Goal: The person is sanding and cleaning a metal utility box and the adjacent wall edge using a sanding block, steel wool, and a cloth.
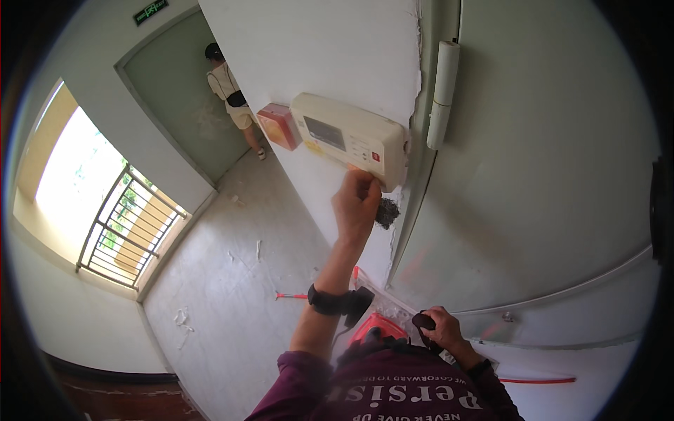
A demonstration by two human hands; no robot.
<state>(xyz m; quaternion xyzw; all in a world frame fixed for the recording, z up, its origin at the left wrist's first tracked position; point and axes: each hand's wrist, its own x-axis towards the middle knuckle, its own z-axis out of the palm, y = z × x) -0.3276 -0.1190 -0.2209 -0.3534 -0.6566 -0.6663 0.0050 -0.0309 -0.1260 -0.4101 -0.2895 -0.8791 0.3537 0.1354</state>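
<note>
My left hand (pixel 357 203) is raised to the wall, its curled fingers against the lower edge of a cream control box (pixel 347 137) with a small dark screen and a red button. A dark, wiry clump (pixel 387 212) shows beside that hand; I cannot tell whether it is held or sits on the wall. What the closed fingers hold, if anything, is hidden. Lower down, my right hand (pixel 444 328) is closed round a dark, rounded, strap-like thing (pixel 423 322) near my waist. A black band (pixel 337 302) with a bulky dark block circles my left wrist.
A red-and-amber alarm unit (pixel 279 127) adjoins the box. To the right is a grey-green door (pixel 540 168) with a white closer (pixel 443 95). Red plastic (pixel 379 324) lies by my feet. Another person (pixel 232 95) stands at a far door; a railed window (pixel 130 228) is left.
</note>
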